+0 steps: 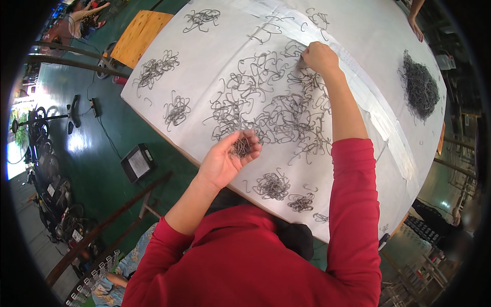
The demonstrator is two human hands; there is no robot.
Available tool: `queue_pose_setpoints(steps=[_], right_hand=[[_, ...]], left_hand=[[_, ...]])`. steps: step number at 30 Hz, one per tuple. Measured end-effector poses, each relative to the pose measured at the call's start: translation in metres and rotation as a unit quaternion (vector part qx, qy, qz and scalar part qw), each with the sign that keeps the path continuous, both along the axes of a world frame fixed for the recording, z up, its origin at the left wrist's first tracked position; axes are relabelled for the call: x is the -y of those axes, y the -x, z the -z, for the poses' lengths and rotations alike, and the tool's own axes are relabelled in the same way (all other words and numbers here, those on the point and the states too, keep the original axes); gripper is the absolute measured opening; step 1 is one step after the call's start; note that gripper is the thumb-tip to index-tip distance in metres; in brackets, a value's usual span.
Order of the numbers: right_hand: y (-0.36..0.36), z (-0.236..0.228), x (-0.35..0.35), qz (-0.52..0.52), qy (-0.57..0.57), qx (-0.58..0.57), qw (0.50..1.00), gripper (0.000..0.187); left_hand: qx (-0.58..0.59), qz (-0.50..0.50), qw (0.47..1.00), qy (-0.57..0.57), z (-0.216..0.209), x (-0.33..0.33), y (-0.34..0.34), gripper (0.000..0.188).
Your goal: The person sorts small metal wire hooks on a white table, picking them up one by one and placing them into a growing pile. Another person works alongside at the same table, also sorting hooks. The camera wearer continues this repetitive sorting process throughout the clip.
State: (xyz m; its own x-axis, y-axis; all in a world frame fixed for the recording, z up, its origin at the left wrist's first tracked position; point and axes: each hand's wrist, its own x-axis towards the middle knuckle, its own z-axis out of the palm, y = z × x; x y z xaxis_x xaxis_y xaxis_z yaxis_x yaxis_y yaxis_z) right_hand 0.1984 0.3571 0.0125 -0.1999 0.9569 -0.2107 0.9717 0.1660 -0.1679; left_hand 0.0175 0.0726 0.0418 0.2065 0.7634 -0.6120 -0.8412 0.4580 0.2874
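Many bent metal wire hooks (286, 115) lie scattered across the middle of a white-covered table (204, 61). My left hand (225, 158) is cupped around a bunch of wire hooks (241, 147), palm up, above the near edge of the spread. Stretched out to the far side of the scatter, my right hand (319, 57) has its fingers bent down at the hooks there. Its fingertips are mostly hidden, so what they pinch does not show. Close to my body sit small heaps of hooks (272, 185), and a smaller one (300, 202) lies beside them.
A large dark pile of hooks (420, 87) stands at the right. Smaller heaps (157, 69) lie along the left side. Another person's hand (415, 29) rests at the far right edge. A black bin (138, 162) and a metal rail (110, 227) are left of the table.
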Motion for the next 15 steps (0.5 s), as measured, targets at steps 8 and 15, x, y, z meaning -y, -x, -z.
queue_pose_setpoints(steps=[8,15], right_hand=[[-0.032,0.004,0.051,-0.082,-0.163,-0.19,0.965,0.024],[-0.058,0.008,0.134,-0.179,-0.136,-0.028,0.974,0.055]], left_hand=[[-0.008,-0.026,1.0,0.011,0.002,0.007,0.016,0.029],[-0.002,-0.051,0.999,-0.004,0.007,0.004,0.035,0.027]])
